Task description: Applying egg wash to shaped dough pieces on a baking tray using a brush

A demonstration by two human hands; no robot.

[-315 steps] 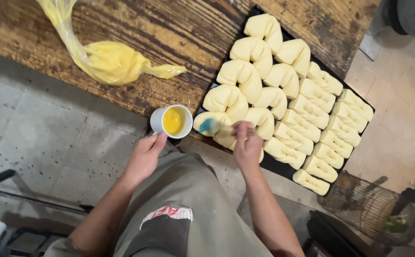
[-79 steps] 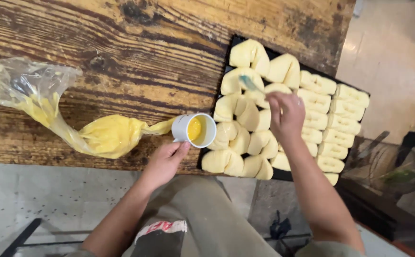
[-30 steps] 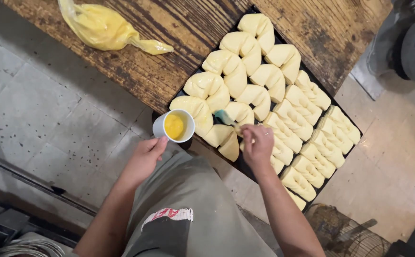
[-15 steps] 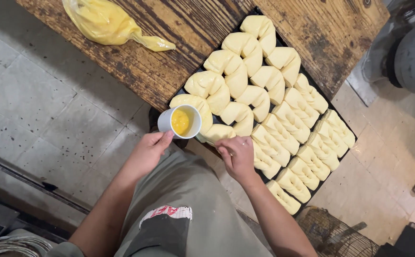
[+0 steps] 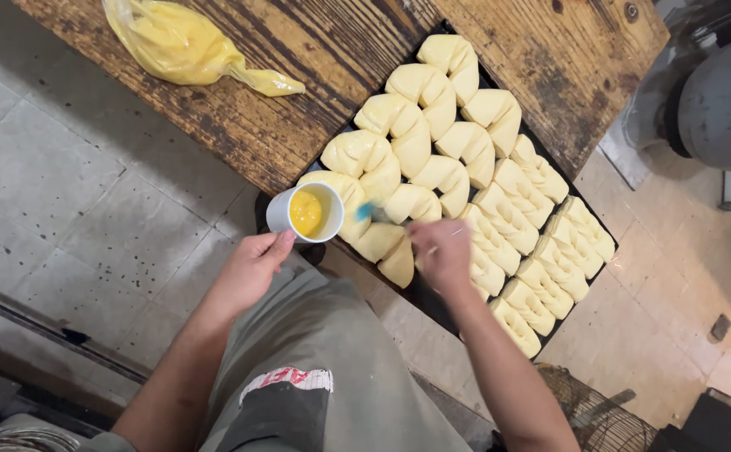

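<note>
It looks like a small bakery workroom: a dark tray [image 5: 579, 197] packed with rows of unbaked rolls [image 5: 432, 151] sits on a worn wooden table [image 5: 298, 109], above a stained tile floor [image 5: 64, 192], with a grey machine [image 5: 721, 100] at upper right.

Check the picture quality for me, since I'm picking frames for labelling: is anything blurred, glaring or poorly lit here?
In the head view the right hand and its blue-tipped brush are smeared by motion; the left hand, the white cup and the dough pieces are sharp. Light is even and warm, with a soft sheen on the glazed dough but no harsh glare; the bottom-left corner is dark.
</note>
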